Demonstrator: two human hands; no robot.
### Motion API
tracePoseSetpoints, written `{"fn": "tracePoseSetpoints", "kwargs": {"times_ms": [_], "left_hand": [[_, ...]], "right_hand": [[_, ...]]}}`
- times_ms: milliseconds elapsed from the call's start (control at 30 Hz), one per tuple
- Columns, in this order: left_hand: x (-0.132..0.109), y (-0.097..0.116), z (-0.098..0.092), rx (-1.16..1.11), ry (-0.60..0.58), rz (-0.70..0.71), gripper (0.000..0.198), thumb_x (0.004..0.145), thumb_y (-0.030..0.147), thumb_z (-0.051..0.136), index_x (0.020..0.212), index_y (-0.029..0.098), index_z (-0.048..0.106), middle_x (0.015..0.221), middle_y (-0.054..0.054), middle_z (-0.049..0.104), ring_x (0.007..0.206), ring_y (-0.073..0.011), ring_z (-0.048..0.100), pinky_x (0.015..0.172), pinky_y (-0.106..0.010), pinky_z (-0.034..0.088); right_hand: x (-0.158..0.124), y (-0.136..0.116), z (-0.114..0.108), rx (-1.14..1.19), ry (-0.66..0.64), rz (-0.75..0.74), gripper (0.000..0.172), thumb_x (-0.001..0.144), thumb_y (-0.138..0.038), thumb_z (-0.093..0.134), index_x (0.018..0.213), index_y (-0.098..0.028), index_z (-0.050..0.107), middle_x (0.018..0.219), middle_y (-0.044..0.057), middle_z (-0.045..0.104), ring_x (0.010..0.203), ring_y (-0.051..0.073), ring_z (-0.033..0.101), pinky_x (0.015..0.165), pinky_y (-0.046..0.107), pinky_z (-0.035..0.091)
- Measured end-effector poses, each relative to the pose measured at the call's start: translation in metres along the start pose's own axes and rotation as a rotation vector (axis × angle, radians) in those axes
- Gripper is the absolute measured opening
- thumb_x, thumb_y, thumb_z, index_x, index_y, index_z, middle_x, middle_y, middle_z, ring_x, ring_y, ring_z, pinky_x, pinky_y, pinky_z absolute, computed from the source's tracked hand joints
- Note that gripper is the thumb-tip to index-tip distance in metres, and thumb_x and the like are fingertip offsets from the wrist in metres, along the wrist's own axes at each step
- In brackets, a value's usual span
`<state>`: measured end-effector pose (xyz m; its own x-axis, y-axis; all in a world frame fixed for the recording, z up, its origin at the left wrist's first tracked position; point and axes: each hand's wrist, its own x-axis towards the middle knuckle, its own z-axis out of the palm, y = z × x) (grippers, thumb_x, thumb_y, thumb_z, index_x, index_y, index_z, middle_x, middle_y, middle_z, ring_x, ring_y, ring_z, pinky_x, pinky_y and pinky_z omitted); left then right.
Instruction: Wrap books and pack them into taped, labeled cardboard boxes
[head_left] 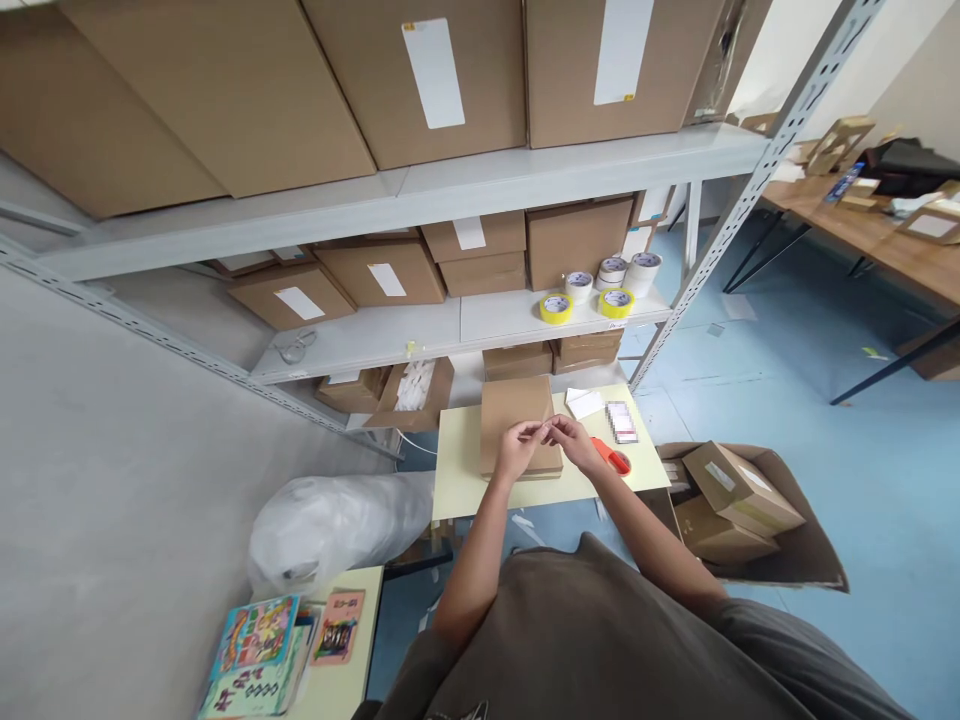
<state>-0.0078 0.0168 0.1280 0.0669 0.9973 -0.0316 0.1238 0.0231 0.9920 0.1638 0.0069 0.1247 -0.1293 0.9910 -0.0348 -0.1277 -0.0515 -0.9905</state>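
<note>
A closed brown cardboard box (516, 408) lies on a small pale yellow table (457, 470). Both my hands hover just above the near end of the box, fingertips meeting. My left hand (519, 447) and my right hand (574, 440) each pinch something small and thin between them; it is too small to name. An orange tape dispenser (615, 461) lies on the table right beside my right wrist. White slips (583, 402) and a stack of small labels (621, 421) lie at the table's far right.
Grey metal shelving (465, 325) with brown boxes and several tape rolls (611, 285) stands behind the table. An open carton (750, 505) of parcels sits on the blue floor at right. A white plastic bag (330, 530) and picture books (259, 655) lie at left.
</note>
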Motion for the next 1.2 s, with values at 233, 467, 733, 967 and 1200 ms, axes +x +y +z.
{"fn": "tracePoseSetpoints", "kwargs": {"times_ms": [233, 467, 733, 967, 1200], "left_hand": [[-0.002, 0.011, 0.022, -0.078, -0.035, -0.011, 0.042, 0.081, 0.059, 0.080, 0.083, 0.016, 0.083, 0.083, -0.009, 0.080, 0.081, -0.0233, 0.073, 0.080, -0.033, 0.057], [0.000, -0.003, 0.046, -0.392, 0.037, -0.186, 0.063, 0.071, 0.073, 0.083, 0.090, 0.013, 0.081, 0.089, -0.013, 0.079, 0.083, -0.0254, 0.074, 0.081, -0.036, 0.058], [-0.008, 0.000, 0.087, -0.117, -0.033, -0.083, 0.063, 0.075, 0.077, 0.077, 0.073, 0.015, 0.075, 0.066, -0.002, 0.063, 0.067, -0.0163, 0.056, 0.066, -0.027, 0.043], [-0.012, -0.015, 0.108, -0.030, 0.056, -0.107, 0.060, 0.077, 0.074, 0.076, 0.064, 0.016, 0.070, 0.057, 0.003, 0.048, 0.059, -0.0119, 0.042, 0.057, -0.025, 0.031], [0.028, -0.031, 0.062, -0.328, 0.219, -0.224, 0.060, 0.062, 0.067, 0.090, 0.086, 0.013, 0.080, 0.077, -0.005, 0.073, 0.071, -0.0174, 0.063, 0.066, -0.027, 0.050]], "right_hand": [[-0.010, -0.009, -0.020, -0.016, -0.056, -0.005, 0.036, 0.090, -0.059, 0.074, 0.089, -0.024, 0.068, 0.085, 0.003, 0.076, 0.084, 0.021, 0.070, 0.080, 0.036, 0.052], [-0.022, -0.007, -0.049, 0.051, -0.020, 0.029, 0.039, 0.092, -0.064, 0.071, 0.090, -0.025, 0.064, 0.088, 0.003, 0.076, 0.085, 0.022, 0.071, 0.081, 0.036, 0.051], [-0.030, 0.003, -0.084, 0.034, 0.009, 0.066, 0.030, 0.092, -0.053, 0.069, 0.085, -0.026, 0.060, 0.085, 0.001, 0.073, 0.082, 0.020, 0.070, 0.081, 0.035, 0.051], [-0.026, 0.017, -0.088, 0.036, 0.041, 0.095, 0.040, 0.085, -0.063, 0.076, 0.085, -0.025, 0.064, 0.082, 0.001, 0.069, 0.079, 0.020, 0.067, 0.072, 0.033, 0.050], [-0.015, 0.018, -0.098, 0.169, 0.132, 0.082, 0.042, 0.079, -0.059, 0.083, 0.077, -0.026, 0.058, 0.082, -0.001, 0.066, 0.081, 0.019, 0.062, 0.080, 0.035, 0.056]]}}
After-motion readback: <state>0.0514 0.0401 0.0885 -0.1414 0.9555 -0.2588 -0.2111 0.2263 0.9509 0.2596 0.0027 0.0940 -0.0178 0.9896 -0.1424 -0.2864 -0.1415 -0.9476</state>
